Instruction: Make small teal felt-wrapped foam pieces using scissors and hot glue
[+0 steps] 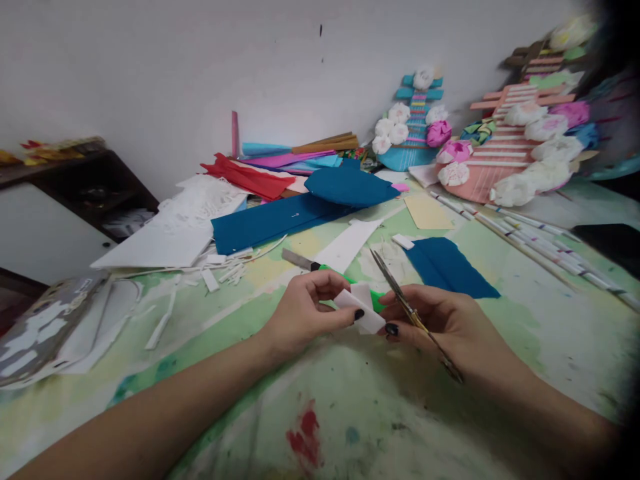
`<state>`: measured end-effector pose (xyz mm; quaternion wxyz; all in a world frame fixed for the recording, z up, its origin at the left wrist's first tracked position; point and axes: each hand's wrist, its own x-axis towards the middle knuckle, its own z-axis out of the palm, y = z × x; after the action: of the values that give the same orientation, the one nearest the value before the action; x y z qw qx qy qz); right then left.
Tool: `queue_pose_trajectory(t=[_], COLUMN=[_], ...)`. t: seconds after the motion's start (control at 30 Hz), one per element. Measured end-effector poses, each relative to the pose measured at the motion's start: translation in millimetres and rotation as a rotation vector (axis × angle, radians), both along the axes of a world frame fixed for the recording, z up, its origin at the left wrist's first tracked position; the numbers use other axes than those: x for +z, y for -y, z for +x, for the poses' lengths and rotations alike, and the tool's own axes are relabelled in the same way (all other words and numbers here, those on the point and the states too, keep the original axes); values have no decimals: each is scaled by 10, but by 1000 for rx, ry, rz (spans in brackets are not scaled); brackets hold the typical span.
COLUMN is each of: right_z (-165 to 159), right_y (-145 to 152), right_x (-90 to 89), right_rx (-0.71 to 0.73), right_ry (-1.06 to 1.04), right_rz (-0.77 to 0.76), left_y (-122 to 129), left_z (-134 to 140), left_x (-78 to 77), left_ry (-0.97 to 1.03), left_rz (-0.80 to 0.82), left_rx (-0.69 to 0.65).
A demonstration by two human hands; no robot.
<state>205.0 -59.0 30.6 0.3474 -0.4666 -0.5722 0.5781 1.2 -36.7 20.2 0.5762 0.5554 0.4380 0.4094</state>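
Note:
My left hand (303, 310) is closed, pinching a small white strip (361, 312) between thumb and fingers. Another white piece (361, 292) shows just behind that strip; whether the two are joined I cannot tell. A pair of scissors (407, 307) lies in my right hand (450, 323), blades pointing up and away to the left. The right thumb tip is at the strip's right end. Behind both hands, a utility knife (343, 272) with a green handle rests on the table, partly hidden by my fingers. A folded dark blue sheet (447, 267) lies beyond my right hand.
The paint-stained table (240, 400) carries white offcuts (233, 270), a stack of white sheets (155, 237) and large blue pieces (280, 223). Flower-trimmed lute shapes, one blue (407, 157) and one pink (500, 160), lean at the back right. Striped sticks (545, 243) lie on the right.

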Motion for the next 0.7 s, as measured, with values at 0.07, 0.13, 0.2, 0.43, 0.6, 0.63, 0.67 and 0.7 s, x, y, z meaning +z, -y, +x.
queue_pose_trajectory(t=[0.07, 0.13, 0.2, 0.43, 0.6, 0.63, 0.67, 0.7], right_z=[-3, -2, -1, -43, -107, -114, -118, -121], right_y=[-5, -11, -18, -16, 35, 41, 43, 41], right_x=[-16, -35, -48, -44, -59, -61, -63, -65], right_rx=[-1, 12, 19, -105, -95, -97, -101, -106], right_ry=[6, -8, -15, -5, -35, -44, -53, -61], right_rz=[11, 20, 23, 137, 114, 100, 89, 80], left_y=[8, 18, 30, 83, 90, 90, 91, 94], left_z=[-6, -8, -1, 62, 67, 65, 65, 66], left_x=[-10, -10, -2, 4, -9, -12, -16, -19], left_ry=[-16, -24, -41, -171, -459, -483, -491, -490], left_rz=[35, 65, 103, 211, 483, 504, 505, 497], left_rx=[0, 3, 6, -57, -137, -145, -152, -155])
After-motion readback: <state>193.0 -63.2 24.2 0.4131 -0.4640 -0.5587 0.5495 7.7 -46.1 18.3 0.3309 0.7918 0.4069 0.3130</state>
